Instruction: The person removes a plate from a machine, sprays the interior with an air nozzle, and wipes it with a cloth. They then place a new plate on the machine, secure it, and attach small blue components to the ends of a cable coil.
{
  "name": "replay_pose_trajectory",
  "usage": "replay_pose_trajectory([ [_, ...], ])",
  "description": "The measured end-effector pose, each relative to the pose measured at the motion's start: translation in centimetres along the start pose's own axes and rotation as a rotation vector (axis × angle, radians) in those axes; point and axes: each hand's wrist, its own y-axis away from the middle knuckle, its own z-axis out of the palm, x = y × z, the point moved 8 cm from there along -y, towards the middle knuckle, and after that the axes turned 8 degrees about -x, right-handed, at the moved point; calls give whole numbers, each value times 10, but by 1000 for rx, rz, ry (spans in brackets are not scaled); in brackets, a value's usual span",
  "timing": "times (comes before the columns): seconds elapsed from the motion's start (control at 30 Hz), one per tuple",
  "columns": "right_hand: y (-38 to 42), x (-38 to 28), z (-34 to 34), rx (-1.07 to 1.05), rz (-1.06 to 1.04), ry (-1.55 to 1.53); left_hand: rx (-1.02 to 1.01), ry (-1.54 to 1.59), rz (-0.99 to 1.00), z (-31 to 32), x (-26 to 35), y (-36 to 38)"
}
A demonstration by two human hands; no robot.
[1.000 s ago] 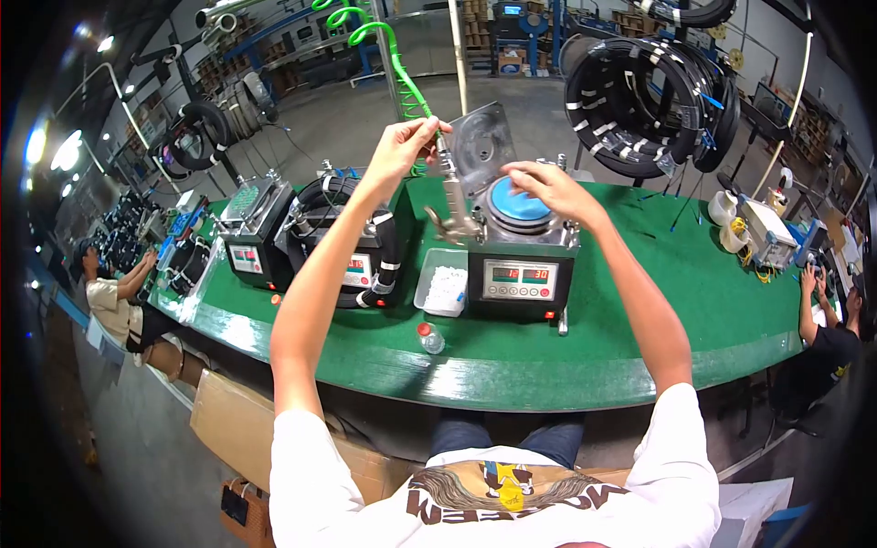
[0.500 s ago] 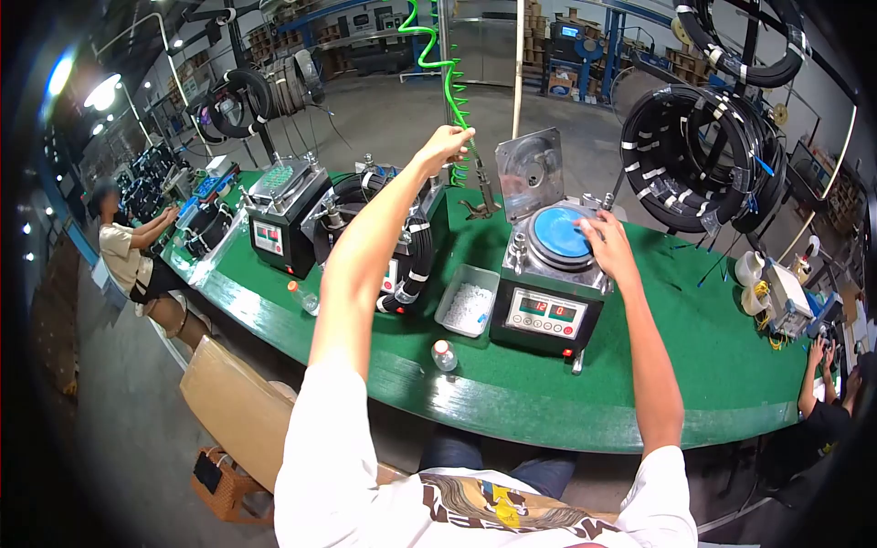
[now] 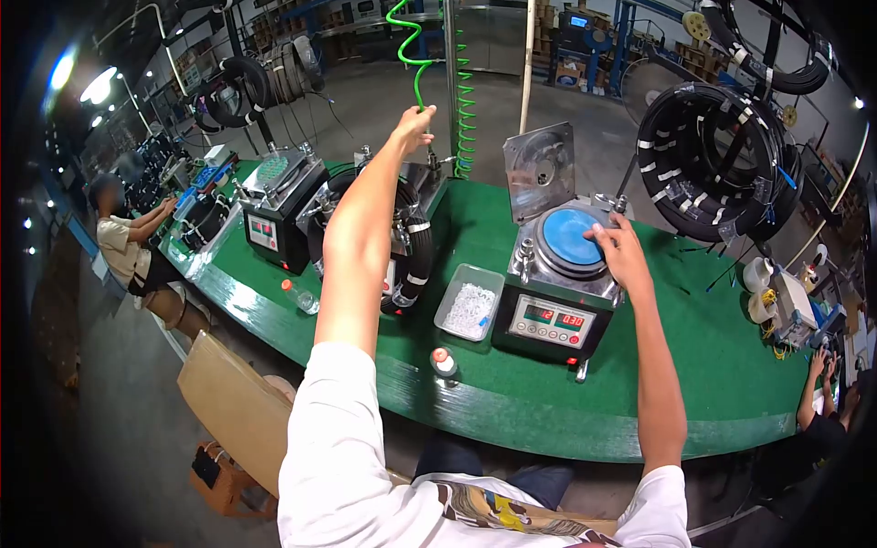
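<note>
Hands (image 3: 413, 130) (image 3: 625, 260) — at green hose (image 3: 417, 84), blue disc (image 3: 568, 235)

Red digits "12" and "030" on the control panel (image 3: 552, 331) of the blue-topped machine (image 3: 559, 289)

So I'm standing in this workshop, and the floor (image 3: 589, 114) is just plain grey, running way back past the table's far edge. The table (image 3: 703, 384) has a green top, with glare streaking its near edge toward the left. Off the left end a lamp (image 3: 99, 85) is blazing while everything around it goes pretty dark. Beyond the far edge there's a pale upright pole (image 3: 527, 73). Oh, and an orange basket (image 3: 215, 498) sits low off the near edge, left side.
</note>
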Motion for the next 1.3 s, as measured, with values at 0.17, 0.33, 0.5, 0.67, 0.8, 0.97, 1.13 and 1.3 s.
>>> replay_pose_trajectory([
  [0.17,-1,6,2,-19,19,4,3,46,-17,1,5,30],
  [0.33,-3,12,2,-31,5,18,-21,-26,81,9,20,59],
  [0.5,-10,23,5,-36,-22,31,-341,-74,407,64,44,197],
  [0.67,-6,12,-3,97,-197,84,-839,-561,270,109,-39,326],
  [0.8,-4,14,-8,246,-361,39,-958,-654,76,100,-136,384],
  [0.97,12,-11,-17,329,-329,-45,-805,-382,165,114,-202,417],
  [1.13,14,-9,-18,314,-296,-105,-621,-445,183,116,-234,408],
  [1.3,13,-3,-16,294,-249,-127,-525,-239,318,106,-166,389],
])
